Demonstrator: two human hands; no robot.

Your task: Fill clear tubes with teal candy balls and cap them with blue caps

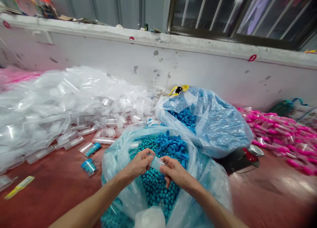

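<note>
A clear plastic tube (156, 163) is held between my two hands, above an open plastic bag (112, 152) of teal beads (158, 188). My left hand (141, 162) pinches one end of it, and my right hand (174, 171) grips the other. The tube looks empty. Blue plastic caps (170, 145) lie heaped on the beads at the far side of the bag. On the red surface to the left, one tube with a blue cap (89, 167) holds teal beads, and another partly filled tube (90, 149) lies behind it.
A large pile of clear tubes (61, 106) spreads along the left. Behind the bead bag sits another bag (218, 122) with blue caps. Pink packets (279, 132) are heaped at the right, near a dark container with a silver lid (255, 150). A yellow cutter (19, 187) lies at left.
</note>
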